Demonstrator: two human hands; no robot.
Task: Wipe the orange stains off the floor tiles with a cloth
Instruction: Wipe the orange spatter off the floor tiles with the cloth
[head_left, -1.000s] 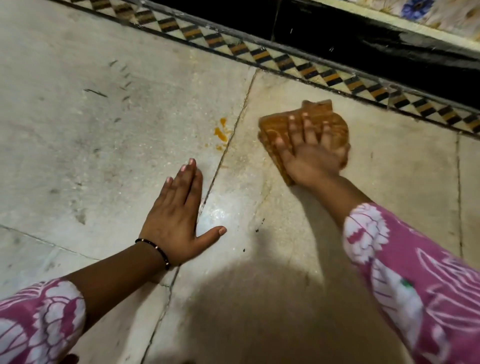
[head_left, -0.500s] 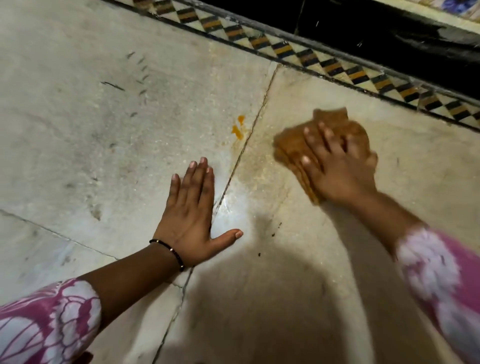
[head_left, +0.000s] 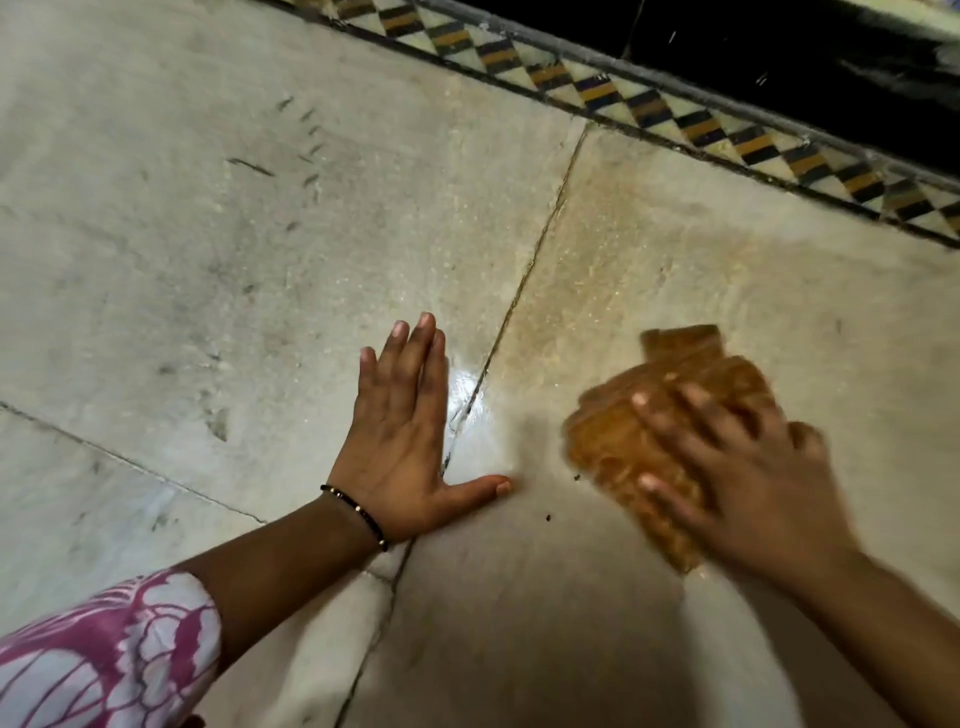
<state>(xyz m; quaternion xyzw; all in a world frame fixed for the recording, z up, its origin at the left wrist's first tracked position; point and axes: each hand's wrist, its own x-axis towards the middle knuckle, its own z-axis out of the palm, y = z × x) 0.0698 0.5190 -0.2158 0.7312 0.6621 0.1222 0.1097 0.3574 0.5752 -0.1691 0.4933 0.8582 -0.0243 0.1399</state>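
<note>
My right hand (head_left: 743, 483) lies spread over a folded orange-brown cloth (head_left: 613, 447) and presses it on the right floor tile (head_left: 779, 291); both are motion-blurred. My left hand (head_left: 400, 436) rests flat, fingers together and thumb out, on the left tile beside the diagonal joint (head_left: 524, 270). No orange blobs show by the joint. A faint orange-brown smear (head_left: 597, 249) spreads over the right tile above the cloth.
A patterned diamond border strip (head_left: 675, 114) runs along the far edge, with a dark band (head_left: 779, 41) beyond it. A wet glare (head_left: 467, 400) sits on the joint by my left hand. Small dark specks (head_left: 548, 517) lie near my thumb.
My right hand has swept the cloth down and toward me across the right tile. The orange blobs seen earlier near the joint no longer show. My left hand stays planted.
</note>
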